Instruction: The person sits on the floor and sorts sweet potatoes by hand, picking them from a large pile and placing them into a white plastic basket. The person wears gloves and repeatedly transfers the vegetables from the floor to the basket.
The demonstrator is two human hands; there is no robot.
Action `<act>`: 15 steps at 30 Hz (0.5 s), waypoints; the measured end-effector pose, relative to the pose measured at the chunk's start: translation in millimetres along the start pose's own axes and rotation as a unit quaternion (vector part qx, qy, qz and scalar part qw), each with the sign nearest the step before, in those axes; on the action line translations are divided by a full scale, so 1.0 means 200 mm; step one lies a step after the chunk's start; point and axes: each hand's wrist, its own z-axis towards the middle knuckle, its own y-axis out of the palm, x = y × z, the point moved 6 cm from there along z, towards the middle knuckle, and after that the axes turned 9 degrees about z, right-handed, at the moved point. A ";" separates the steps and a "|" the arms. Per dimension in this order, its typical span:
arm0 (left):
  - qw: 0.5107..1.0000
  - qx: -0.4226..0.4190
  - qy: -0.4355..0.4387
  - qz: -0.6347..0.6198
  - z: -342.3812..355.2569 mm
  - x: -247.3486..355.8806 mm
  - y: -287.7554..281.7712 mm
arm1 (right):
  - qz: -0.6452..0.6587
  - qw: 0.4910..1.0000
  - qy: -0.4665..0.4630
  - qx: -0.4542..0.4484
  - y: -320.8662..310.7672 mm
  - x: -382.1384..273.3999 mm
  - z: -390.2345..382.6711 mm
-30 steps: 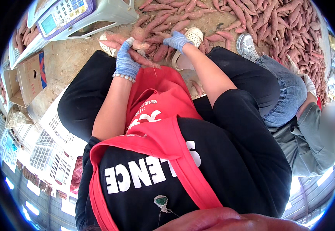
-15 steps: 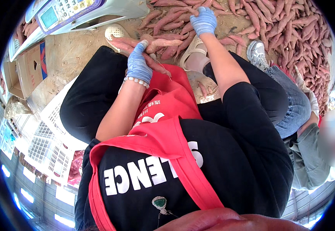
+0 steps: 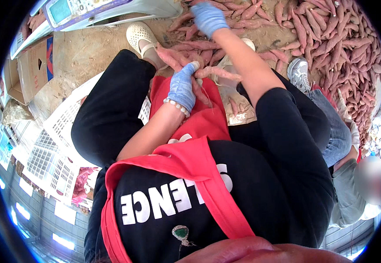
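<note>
My left hand [image 3: 183, 87], in a blue knit glove with a beaded bracelet at the wrist, is closed around several sweet potatoes [image 3: 219, 72] above the red apron [image 3: 206, 107] on my lap. They stick out on both sides of the fist, and thin roots hang from them. My right hand [image 3: 209, 19], gloved the same way, reaches over the near pile of sweet potatoes [image 3: 247, 24] on the ground. Its fingers point left and are blurred, so whether they grip anything is unclear. More sweet potatoes lie between my feet, just beyond my left hand.
A large heap of sweet potatoes [image 3: 348, 48] lies at the right, beside a seated person in jeans [image 3: 328, 125]. A scale with a display [image 3: 79, 11] stands at the far left. Nearer are an open cardboard box [image 3: 32, 72] and white plastic crates [image 3: 50, 162].
My right hand has swept left across the near pile. My left hand has come nearer and to the right, still holding sweet potatoes. The whole view has shifted slightly.
</note>
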 end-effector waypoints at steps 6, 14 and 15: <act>1.000 0.024 -0.018 0.004 0.02 0.00 -0.03 | -0.026 0.999 -0.007 -0.044 0.39 -0.09 0.13; 1.000 0.019 -0.022 -0.011 0.03 0.00 -0.02 | -0.039 0.979 0.029 -0.199 0.42 -0.14 0.05; 1.000 0.009 -0.015 -0.013 0.02 0.00 -0.01 | -0.040 0.979 0.030 -0.196 0.35 -0.14 0.05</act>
